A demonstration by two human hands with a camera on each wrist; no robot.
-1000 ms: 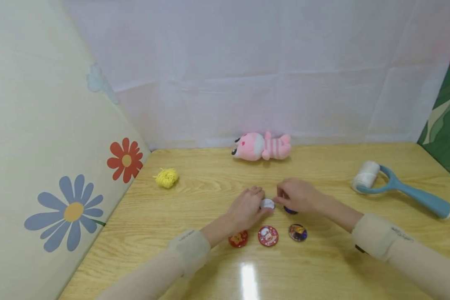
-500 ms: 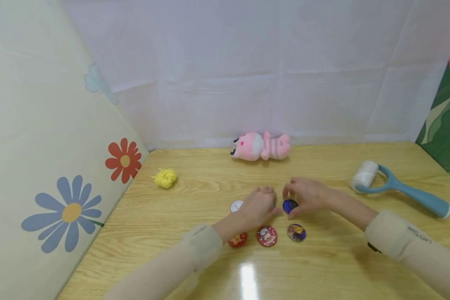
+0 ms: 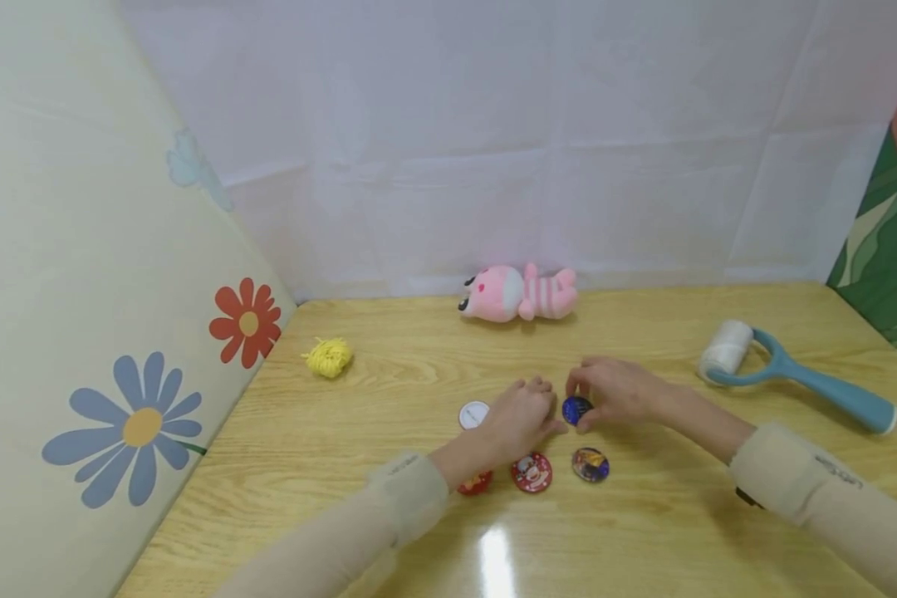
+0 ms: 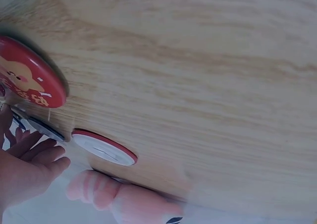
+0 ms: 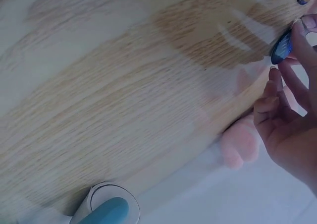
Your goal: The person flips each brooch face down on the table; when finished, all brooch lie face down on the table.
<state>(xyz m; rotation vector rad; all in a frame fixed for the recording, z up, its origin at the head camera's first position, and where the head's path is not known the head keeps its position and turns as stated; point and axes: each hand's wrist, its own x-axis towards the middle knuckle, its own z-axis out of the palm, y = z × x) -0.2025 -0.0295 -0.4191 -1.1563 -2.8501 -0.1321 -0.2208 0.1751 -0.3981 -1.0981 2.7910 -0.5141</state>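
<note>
the right hand (image 3: 619,390) is pinching the blue badge (image 3: 576,409) at its grip's 9 o'clock; the left hand (image 3: 522,414), fingers relaxed and holding nothing, is resting just beside it on the desk (image 3: 389,415).

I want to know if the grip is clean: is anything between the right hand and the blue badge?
Nothing visible. The right hand already pinches the blue badge at its rim; the left hand sits close beside it, not between them.
</note>
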